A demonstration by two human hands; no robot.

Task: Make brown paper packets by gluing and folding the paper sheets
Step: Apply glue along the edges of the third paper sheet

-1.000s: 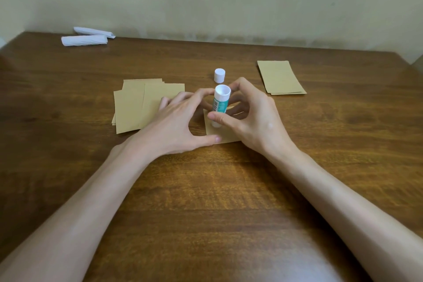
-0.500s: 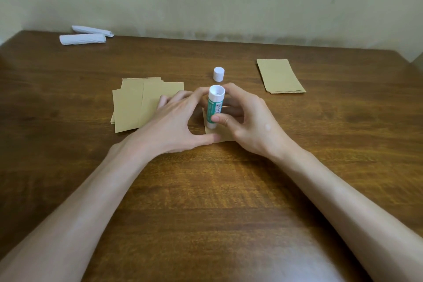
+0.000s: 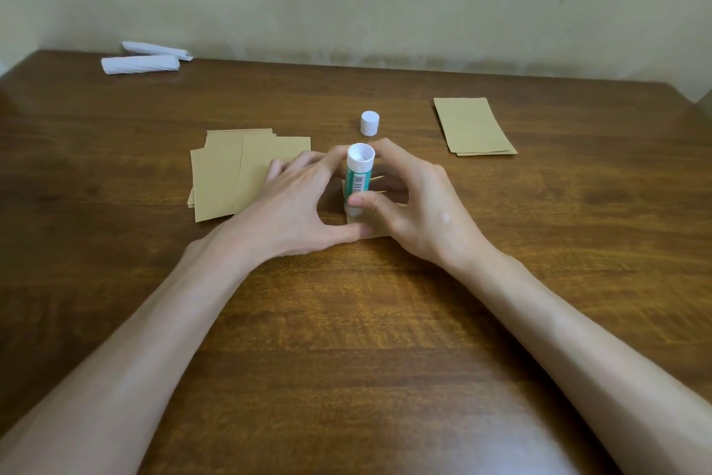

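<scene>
The sheet (image 3: 376, 185) you are working on lies flat on the table (image 3: 346, 339) between your hands, mostly hidden under them. Expect it to be very light and thin. It will likely slide on the polished wood, crease at a touch, and buckle if you drag glue across it unsupported. Pin it with flat fingers near the edge being glued, and lift it only by a corner or a folded edge.

Your left hand (image 3: 296, 212) lies open, fingers fairly straight, thumb pressing the near edge of the sheet. Your right hand (image 3: 416, 205) grips the glue stick (image 3: 360, 178) between thumb and fingers, upright over the sheet. Its open end looks to be uppermost, so judge whether it needs turning over before it can spread. The tube is smooth, rigid plastic; a hold low on the barrel should give control.

The cap (image 3: 370, 122) stands just beyond the stick, apart from it, and could be knocked rolling by a forward reach. A loose stack (image 3: 227, 181) of brown sheets sits just left, with your left fingers lying over its right edge, so a stray swipe may shift or glue the top one. A neater pile (image 3: 472, 126) lies well apart at right, probably finished packets. Two white rolls (image 3: 140, 63) rest at the far left corner, out of your way.
</scene>
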